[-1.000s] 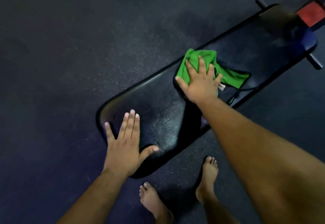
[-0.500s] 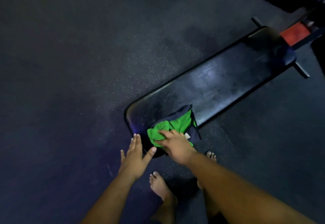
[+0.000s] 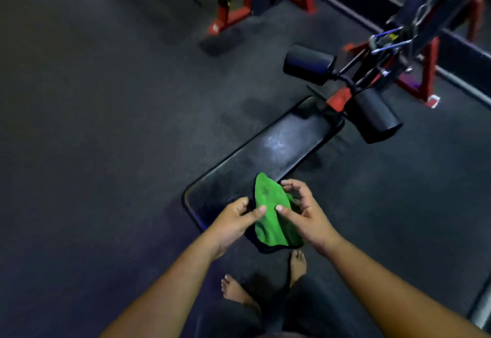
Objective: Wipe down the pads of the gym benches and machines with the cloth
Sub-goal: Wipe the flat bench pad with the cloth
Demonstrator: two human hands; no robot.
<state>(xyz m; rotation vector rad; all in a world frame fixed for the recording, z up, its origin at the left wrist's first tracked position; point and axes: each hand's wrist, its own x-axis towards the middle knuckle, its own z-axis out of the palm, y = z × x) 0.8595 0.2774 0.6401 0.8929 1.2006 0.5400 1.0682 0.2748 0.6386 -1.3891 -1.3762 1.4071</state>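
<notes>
Overhead, red steel machine frames on dark rubber floor; two black cylindrical roller pads on a red-and-black lever arm at far end of long black padded bench pad. Bench pad's long axis running from lower left to upper right. Green microfibre cloth with black edging lifted above near end of pad, long axis roughly upright, tip pointing away. Left hand and right hand pinching cloth, fingers curled. Bare feet below.
</notes>
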